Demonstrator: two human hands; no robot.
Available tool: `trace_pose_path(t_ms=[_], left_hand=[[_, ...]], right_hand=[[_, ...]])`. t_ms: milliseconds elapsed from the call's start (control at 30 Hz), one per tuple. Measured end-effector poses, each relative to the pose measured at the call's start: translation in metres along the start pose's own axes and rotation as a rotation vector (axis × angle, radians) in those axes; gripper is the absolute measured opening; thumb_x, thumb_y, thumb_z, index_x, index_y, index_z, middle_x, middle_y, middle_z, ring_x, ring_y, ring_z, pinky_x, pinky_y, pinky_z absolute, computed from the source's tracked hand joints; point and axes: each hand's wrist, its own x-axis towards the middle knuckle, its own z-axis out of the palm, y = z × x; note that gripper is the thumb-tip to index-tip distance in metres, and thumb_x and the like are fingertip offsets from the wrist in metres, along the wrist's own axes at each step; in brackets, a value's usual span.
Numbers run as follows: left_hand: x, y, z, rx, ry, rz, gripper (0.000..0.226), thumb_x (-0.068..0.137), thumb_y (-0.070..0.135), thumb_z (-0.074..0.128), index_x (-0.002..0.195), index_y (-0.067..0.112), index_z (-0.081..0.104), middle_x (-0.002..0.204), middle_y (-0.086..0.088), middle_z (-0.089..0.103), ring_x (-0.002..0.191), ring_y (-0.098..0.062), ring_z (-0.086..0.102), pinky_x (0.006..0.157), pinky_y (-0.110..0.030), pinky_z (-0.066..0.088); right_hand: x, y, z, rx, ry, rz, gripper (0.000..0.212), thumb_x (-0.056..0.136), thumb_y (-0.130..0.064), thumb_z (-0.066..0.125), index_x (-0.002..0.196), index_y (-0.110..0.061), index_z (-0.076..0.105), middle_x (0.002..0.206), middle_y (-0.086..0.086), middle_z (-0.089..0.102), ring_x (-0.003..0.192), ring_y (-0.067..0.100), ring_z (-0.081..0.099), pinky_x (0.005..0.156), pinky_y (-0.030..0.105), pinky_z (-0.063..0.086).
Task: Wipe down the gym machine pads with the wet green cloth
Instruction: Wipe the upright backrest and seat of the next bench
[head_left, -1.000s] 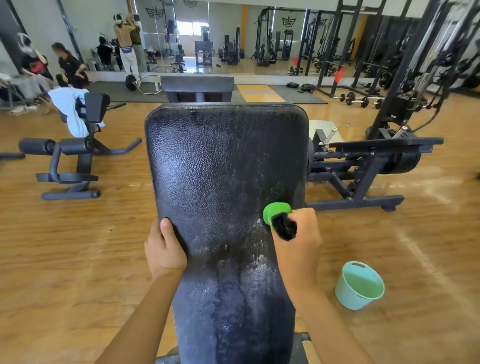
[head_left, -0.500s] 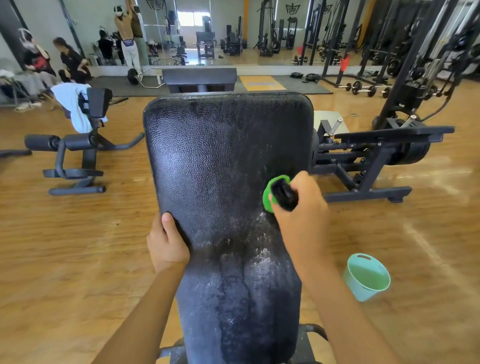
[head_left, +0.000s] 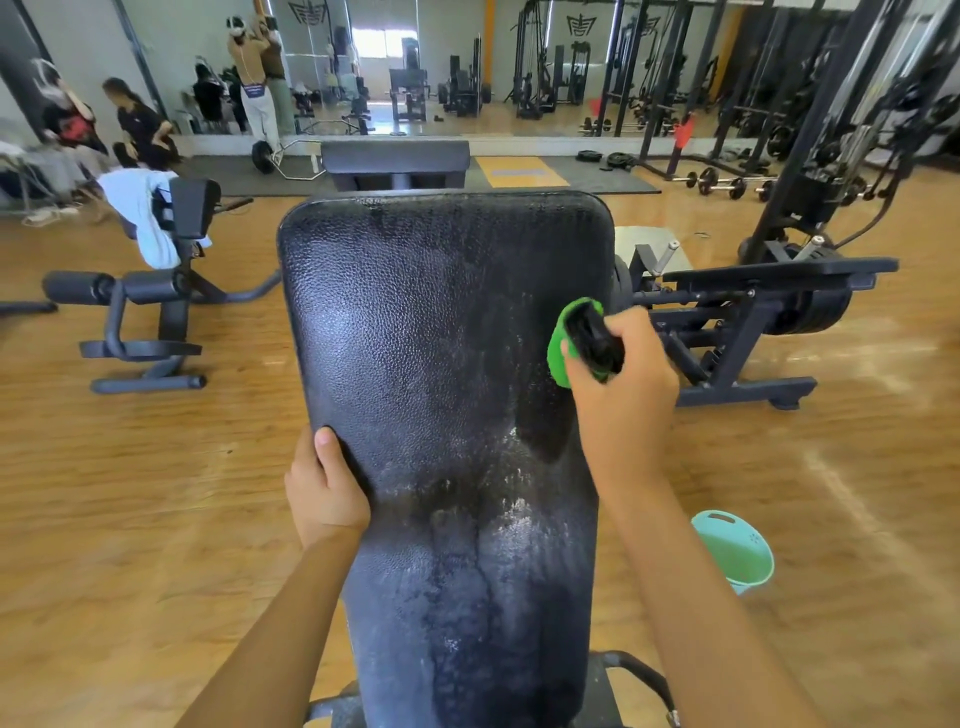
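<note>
- I have the black pad (head_left: 441, 364) in the middle of my head view. It tilts away from me, and its pebbled surface shines with wet streaks and white flecks, thickest on the lower half.
- My right hand (head_left: 623, 405) is at the pad's 3 o'clock edge, with the fingers curled into a tight fist round the green cloth (head_left: 557, 358).
- The cloth bulges out of the fist toward 10 o'clock and lies against the pad's right rim.
- Something dark and blurred sits in the same fist over the green. I cannot tell what it is.
- My left hand (head_left: 324, 493) grips the pad's left edge at about 8 o'clock. The thumb lies on the front face pointing to 12, and the other fingers wrap behind the edge, out of sight.
- A teal bucket (head_left: 756, 574) stands on the wooden floor (head_left: 156, 519) at 4 o'clock, near my right forearm and apart from the pad.
- At 9 to 10 o'clock a bench machine (head_left: 156, 312) stands on the floor, with a white towel (head_left: 137, 218) draped over its upright part.
- At 2 to 3 o'clock, beyond my right hand, stands a plate-loaded machine (head_left: 753, 312) with a black frame.
- A mirror wall (head_left: 441, 52) runs across 12 o'clock, and several people (head_left: 140, 124) are grouped at 10 to 11 o'clock, well away from the pad.
</note>
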Motion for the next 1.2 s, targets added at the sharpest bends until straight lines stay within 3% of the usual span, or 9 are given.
trace_pose_path(t_ms=[133, 233, 433, 567, 633, 733, 867, 1033, 1200], left_hand=[[0.000, -0.001, 0.000, -0.003, -0.006, -0.022, 0.061, 0.085, 0.055, 0.016, 0.075, 0.003, 0.046, 0.068, -0.014, 0.047, 0.066, -0.031, 0.041, 0.062, -0.043, 0.027], [0.000, -0.002, 0.000, 0.003, -0.006, -0.026, 0.062, 0.085, 0.055, 0.016, 0.075, 0.002, 0.047, 0.068, -0.011, 0.046, 0.066, -0.029, 0.040, 0.061, -0.040, 0.025], [0.001, -0.002, 0.000, -0.017, -0.016, -0.016, 0.069, 0.084, 0.056, 0.017, 0.079, -0.003, 0.051, 0.073, -0.024, 0.053, 0.069, -0.035, 0.046, 0.061, -0.036, 0.022], [0.001, -0.003, 0.001, -0.041, -0.034, -0.029, 0.080, 0.081, 0.060, 0.029, 0.120, -0.003, 0.057, 0.114, -0.024, 0.064, 0.107, -0.037, 0.057, 0.085, -0.037, 0.040], [0.001, -0.001, 0.000, -0.053, -0.042, -0.037, 0.081, 0.080, 0.062, 0.031, 0.127, 0.000, 0.055, 0.118, -0.022, 0.063, 0.111, -0.036, 0.057, 0.089, -0.037, 0.041], [0.001, -0.001, 0.000, -0.064, -0.033, -0.048, 0.080, 0.080, 0.062, 0.031, 0.125, 0.001, 0.057, 0.116, -0.021, 0.065, 0.108, -0.035, 0.058, 0.087, -0.037, 0.041], [0.001, 0.000, 0.000, -0.076, -0.038, -0.045, 0.080, 0.081, 0.060, 0.030, 0.124, -0.001, 0.058, 0.119, -0.020, 0.064, 0.112, -0.032, 0.057, 0.085, -0.029, 0.039], [0.001, 0.002, 0.000, -0.092, -0.050, -0.031, 0.082, 0.080, 0.062, 0.029, 0.123, -0.002, 0.058, 0.119, -0.021, 0.063, 0.112, -0.031, 0.056, 0.081, -0.024, 0.036], [0.000, 0.003, 0.000, -0.087, -0.055, -0.021, 0.083, 0.078, 0.062, 0.028, 0.120, -0.002, 0.058, 0.115, -0.024, 0.064, 0.107, -0.035, 0.057, 0.075, -0.024, 0.033]], right_hand=[[-0.062, 0.022, -0.006, -0.003, -0.100, 0.057, 0.028, 0.078, -0.008, 0.079, 0.084, -0.018, 0.053, 0.076, 0.002, 0.056, 0.069, 0.019, 0.050, 0.060, 0.020, 0.036], [-0.067, 0.028, -0.010, 0.032, -0.138, 0.130, 0.026, 0.077, -0.009, 0.080, 0.091, -0.020, 0.060, 0.080, -0.001, 0.061, 0.073, 0.011, 0.050, 0.064, 0.013, 0.039], [0.020, 0.019, -0.014, 0.012, 0.048, 0.094, 0.031, 0.084, -0.019, 0.073, 0.112, -0.007, 0.065, 0.101, -0.002, 0.063, 0.092, 0.007, 0.052, 0.080, 0.015, 0.038], [0.047, 0.022, -0.019, 0.084, -0.057, 0.144, 0.026, 0.089, -0.026, 0.068, 0.111, -0.012, 0.067, 0.099, -0.008, 0.064, 0.091, 0.001, 0.055, 0.080, 0.016, 0.046], [0.035, 0.027, -0.020, 0.098, -0.107, 0.167, 0.023, 0.089, -0.024, 0.069, 0.109, -0.013, 0.067, 0.096, -0.009, 0.064, 0.089, 0.001, 0.056, 0.078, 0.012, 0.046], [-0.004, 0.044, -0.025, 0.096, -0.146, 0.241, 0.017, 0.086, -0.022, 0.072, 0.102, -0.021, 0.067, 0.094, -0.007, 0.067, 0.089, 0.012, 0.060, 0.080, 0.024, 0.049], [-0.059, 0.054, -0.033, 0.112, -0.204, 0.336, 0.026, 0.084, -0.014, 0.073, 0.092, -0.035, 0.060, 0.084, -0.016, 0.064, 0.080, 0.010, 0.059, 0.069, 0.007, 0.042], [-0.048, 0.050, -0.032, 0.091, -0.178, 0.346, 0.020, 0.082, -0.015, 0.075, 0.090, -0.029, 0.063, 0.082, -0.016, 0.064, 0.079, 0.001, 0.058, 0.066, 0.005, 0.038], [-0.001, 0.029, -0.019, 0.082, -0.064, 0.232, 0.014, 0.082, -0.020, 0.074, 0.093, -0.022, 0.065, 0.088, -0.002, 0.067, 0.082, 0.011, 0.056, 0.071, 0.017, 0.041]])
